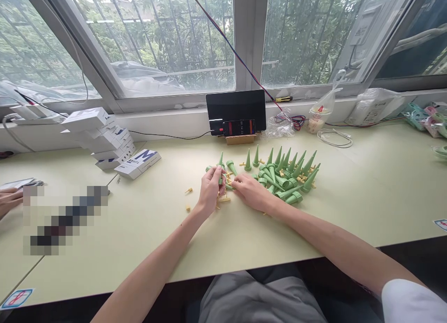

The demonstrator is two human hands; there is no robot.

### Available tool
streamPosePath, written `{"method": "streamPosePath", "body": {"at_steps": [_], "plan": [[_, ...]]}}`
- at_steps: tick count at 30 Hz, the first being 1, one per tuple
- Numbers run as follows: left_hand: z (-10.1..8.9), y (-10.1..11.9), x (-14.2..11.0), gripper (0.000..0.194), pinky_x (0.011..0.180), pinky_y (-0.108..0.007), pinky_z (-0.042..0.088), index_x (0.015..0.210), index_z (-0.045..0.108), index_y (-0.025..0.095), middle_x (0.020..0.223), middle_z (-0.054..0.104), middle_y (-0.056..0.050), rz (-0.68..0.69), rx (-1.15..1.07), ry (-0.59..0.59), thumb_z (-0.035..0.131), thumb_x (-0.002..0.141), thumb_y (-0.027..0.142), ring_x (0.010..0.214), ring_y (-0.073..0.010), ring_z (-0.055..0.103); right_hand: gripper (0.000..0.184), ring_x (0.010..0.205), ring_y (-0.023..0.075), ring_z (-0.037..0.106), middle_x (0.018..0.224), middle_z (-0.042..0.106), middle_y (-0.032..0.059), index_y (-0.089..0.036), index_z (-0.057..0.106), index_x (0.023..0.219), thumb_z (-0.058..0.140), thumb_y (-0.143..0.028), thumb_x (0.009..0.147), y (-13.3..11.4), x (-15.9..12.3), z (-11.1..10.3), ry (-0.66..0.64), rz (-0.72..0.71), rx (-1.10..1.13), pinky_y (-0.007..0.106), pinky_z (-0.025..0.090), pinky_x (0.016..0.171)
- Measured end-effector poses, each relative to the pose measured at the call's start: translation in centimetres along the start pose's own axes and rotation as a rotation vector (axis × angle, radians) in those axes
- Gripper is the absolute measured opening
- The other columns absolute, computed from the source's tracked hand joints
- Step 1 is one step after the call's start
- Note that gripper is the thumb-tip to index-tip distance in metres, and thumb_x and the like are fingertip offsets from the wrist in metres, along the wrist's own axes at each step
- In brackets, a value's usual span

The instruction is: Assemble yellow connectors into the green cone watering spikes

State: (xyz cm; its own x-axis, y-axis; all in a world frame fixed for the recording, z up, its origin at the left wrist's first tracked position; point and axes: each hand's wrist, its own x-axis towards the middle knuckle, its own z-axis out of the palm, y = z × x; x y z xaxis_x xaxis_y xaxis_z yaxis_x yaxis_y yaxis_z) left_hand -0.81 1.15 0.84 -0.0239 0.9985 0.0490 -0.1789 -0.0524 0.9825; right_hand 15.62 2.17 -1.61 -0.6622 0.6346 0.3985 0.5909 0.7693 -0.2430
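My left hand (212, 185) is closed around a green plastic cone-shaped spike (221, 159), its tip pointing up above the thumb. Close by on the right, my right hand (252, 188) has its fingertips pinched at a small yellow plastic fitting (229, 183); the fingers partly hide it. More yellow fittings (225, 199) lie under and beside my left hand. Just beyond the hands, a loose green spike (231, 167) rests on its side. To the right is a pile of green spikes (279, 178), some upright and some lying down, with yellow fittings among them.
Behind the hands, a phone (239, 127) leans against a dark screen (236, 109). White boxes (108, 136) are stacked at the back left. A bagged drink cup (317, 120) and a coiled white cable (334, 137) sit at the back right. Another person's hand (10, 199) shows at far left.
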Motion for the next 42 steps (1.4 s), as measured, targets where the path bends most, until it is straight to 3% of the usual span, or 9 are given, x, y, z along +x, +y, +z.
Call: {"method": "streamPosePath", "body": {"at_steps": [27, 36, 42], "plan": [[0.0, 0.1, -0.1, 0.028, 0.037, -0.017, 0.025, 0.082, 0.053, 0.019, 0.057, 0.046, 0.006, -0.030, 0.028, 0.004, 0.059, 0.088, 0.045, 0.037, -0.0036, 0.033, 0.022, 0.085, 0.0184, 0.050, 0.089, 0.059, 0.0092, -0.014, 0.059, 0.083, 0.046, -0.003, 0.096, -0.5, 0.4, -0.9, -0.088, 0.088, -0.070, 0.027, 0.042, 0.075], [-0.1, 0.0, -0.1, 0.027, 0.037, -0.017, 0.025, 0.082, 0.054, 0.019, 0.057, 0.047, 0.006, -0.030, 0.040, 0.003, 0.058, 0.089, 0.045, 0.037, -0.0038, 0.033, 0.026, 0.079, 0.0170, 0.048, 0.084, 0.058, 0.0071, -0.016, 0.057, 0.076, 0.048, 0.000, 0.094, -0.2, 0.2, -0.4, 0.010, 0.074, -0.010, 0.026, 0.039, 0.069], [0.0, 0.1, 0.0, 0.026, 0.037, -0.018, 0.026, 0.084, 0.054, 0.019, 0.059, 0.048, 0.005, -0.054, 0.048, -0.012, 0.057, 0.090, 0.044, 0.038, -0.0041, 0.034, 0.025, 0.083, 0.0189, 0.053, 0.090, 0.062, 0.0102, -0.016, 0.059, 0.081, 0.044, -0.007, 0.098, 0.1, 0.3, -0.1, 0.170, 0.014, 0.044, 0.028, 0.043, 0.074]]}}
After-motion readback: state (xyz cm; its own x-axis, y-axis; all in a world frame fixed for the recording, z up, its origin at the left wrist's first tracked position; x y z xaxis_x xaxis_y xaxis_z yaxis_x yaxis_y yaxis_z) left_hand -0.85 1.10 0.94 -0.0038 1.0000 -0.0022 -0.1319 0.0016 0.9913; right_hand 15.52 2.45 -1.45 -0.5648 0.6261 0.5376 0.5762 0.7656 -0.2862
